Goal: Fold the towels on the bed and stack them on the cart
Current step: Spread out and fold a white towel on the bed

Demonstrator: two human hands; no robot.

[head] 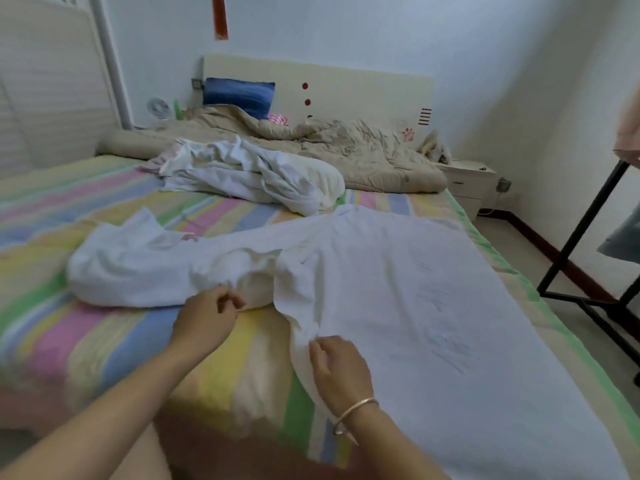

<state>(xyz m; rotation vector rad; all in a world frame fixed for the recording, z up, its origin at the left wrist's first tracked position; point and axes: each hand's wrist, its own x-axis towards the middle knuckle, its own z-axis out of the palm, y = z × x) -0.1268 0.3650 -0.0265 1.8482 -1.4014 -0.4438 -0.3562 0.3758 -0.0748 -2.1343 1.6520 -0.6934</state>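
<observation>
- the striped bed [86,341] carries all the linen. at nine o'clock in the view, the left part of the white towel [433,306] lies bunched in a soft hump.
- the left hand [207,315] has its fingers curled and pinches the crumpled near edge at the hump's five o'clock corner.
- the right hand [337,368], at four o'clock from the left, pinches the same near edge where it puckers.
- beyond it, toward three o'clock, the towel's right half lies flat and reaches the bed's right edge.
- i'd judge the step to be spreading the towel before the first fold. to do it well, both hands should stay on one hem and the left should draw toward nine o'clock until the hump runs out. then match corners on taut cloth.
- a heap of more towels [256,174] lies at twelve o'clock, well apart from the hands.
- a black frame [581,237] stands off the bed at three o'clock. i cannot tell whether it is the cart.
</observation>
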